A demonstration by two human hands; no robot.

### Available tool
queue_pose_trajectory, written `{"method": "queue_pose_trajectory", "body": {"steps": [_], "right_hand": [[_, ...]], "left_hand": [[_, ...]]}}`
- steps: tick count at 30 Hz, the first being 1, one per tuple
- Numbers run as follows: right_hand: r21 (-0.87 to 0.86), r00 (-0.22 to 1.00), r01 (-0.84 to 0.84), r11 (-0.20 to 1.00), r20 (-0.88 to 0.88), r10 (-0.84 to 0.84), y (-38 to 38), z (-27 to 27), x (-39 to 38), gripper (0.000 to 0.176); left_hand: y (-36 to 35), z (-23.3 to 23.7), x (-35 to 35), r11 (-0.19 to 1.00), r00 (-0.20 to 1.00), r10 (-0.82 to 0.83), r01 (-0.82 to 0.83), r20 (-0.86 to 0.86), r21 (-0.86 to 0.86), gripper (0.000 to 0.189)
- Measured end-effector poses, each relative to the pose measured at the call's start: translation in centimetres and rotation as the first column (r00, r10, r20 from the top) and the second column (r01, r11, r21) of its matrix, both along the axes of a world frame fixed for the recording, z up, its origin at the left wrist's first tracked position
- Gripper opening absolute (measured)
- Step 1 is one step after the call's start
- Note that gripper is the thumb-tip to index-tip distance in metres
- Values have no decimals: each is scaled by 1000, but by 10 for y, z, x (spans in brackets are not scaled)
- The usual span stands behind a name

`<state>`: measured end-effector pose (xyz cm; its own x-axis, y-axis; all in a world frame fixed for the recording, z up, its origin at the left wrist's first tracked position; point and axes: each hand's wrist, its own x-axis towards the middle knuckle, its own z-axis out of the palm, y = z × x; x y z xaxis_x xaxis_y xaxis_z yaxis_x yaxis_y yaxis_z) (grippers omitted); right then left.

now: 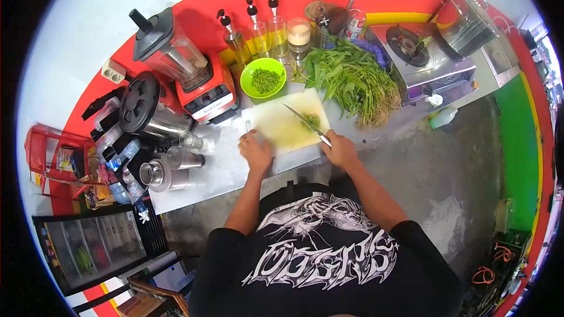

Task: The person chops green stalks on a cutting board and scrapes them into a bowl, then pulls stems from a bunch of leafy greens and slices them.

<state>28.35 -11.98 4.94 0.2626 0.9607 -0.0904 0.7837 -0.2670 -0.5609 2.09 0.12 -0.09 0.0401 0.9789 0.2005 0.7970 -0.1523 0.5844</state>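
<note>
A knife (300,118) lies in my right hand (341,151), which is closed round its handle at the right edge of the cutting board. Its blade points up and left across the board, beside a small heap of chopped greens (311,121). My left hand (255,151) is at the left edge of the pale cutting board (275,118), slightly blurred, with its fingers apart and nothing visible in them. Behind the board sits a lime-green bowl (246,80) holding more chopped greens. A big bunch of leafy greens (358,85) with roots rests to the right.
A red blender (205,94) stands left of the bowl, with pump bottles (257,32) behind it. On the right is a gas stove (432,61). Metal shakers (164,175) and a large lidded pot (144,105) crowd the table's left side.
</note>
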Motion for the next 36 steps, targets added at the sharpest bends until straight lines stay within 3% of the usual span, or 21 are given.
{"method": "queue_pose_trajectory", "body": {"steps": [2, 4, 5, 8, 10, 11, 12, 14, 16, 18, 20, 21, 22, 23, 27, 29, 30, 36], "right_hand": [[-14, 1000, 16, 1000, -21, -16, -2, -6, 4, 32], [158, 999, -30, 987, 45, 23, -7, -14, 10, 30], [156, 999, -30, 987, 40, 24, -9, -19, 12, 30], [301, 999, -2, 954, -49, 18, -9, -28, 14, 28], [324, 991, -48, 945, -104, 86, -6, -29, 17, 27], [370, 989, -56, 927, -107, 102, -5, -30, 17, 26], [375, 988, -61, 925, -107, 109, -4, -29, 20, 26], [235, 962, -45, 971, -252, 105, -1, -26, 27, 26], [246, 950, 11, 969, -306, 67, -3, -26, 27, 26], [253, 933, 73, 965, -359, 23, -3, -27, 32, 26], [191, 931, 86, 978, -364, -11, -4, -29, 38, 27], [194, 930, 88, 977, -368, -10, -5, -28, 38, 27], [187, 924, 113, 976, -381, -34, -5, -28, 39, 27], [178, 917, 139, 974, -395, -59, -5, -28, 38, 27], [95, 906, 167, 981, -408, -114, -3, -38, 41, 26], [-3, 753, 235, 972, -632, -184, -5, -47, 40, 26], [-2, 756, 236, 972, -629, -185, -6, -49, 41, 26], [13, 673, 374, 928, -692, -261, -7, -24, 43, 25]], "left_hand": [[6, -22, -17, 997, 997, 55, -52, -50, 65, 54], [9, -17, -24, 995, 997, 70, -73, 40, 66, 47], [10, -14, -29, 995, 997, 71, -73, 35, 65, 47], [17, -8, -35, 996, 997, 46, -41, 60, -77, 36], [22, -10, -34, 990, 996, 93, -93, 2, -110, 28], [30, -11, -37, 971, 993, 92, -105, -70, -213, 33], [36, -10, -37, 972, 993, 98, -110, -69, -209, 33], [46, -9, -37, 921, 967, 37, -131, -251, -367, 40], [45, 6, -36, 919, 965, 35, -133, -260, -371, 43], [50, 11, -40, 898, 954, -113, -21, -277, -440, 39], [53, 4, -51, 878, 958, -148, 14, -244, -478, 36], [53, 7, -55, 773, 995, -52, 92, 81, -628, 31], [49, 20, -55, 656, 921, 102, 222, 376, -721, 27], [40, 31, -52, 611, 829, 224, 291, 513, -737, 14], [34, 28, -62, 552, 782, 159, 436, 603, -711, 12], [31, 25, -64, 511, 639, 229, 563, 734, -650, 30], [28, 25, -64, 495, 559, 267, 620, 785, -609, 39], [4, 49, -56, 430, 474, 289, 712, 832, -555, 34]]}}
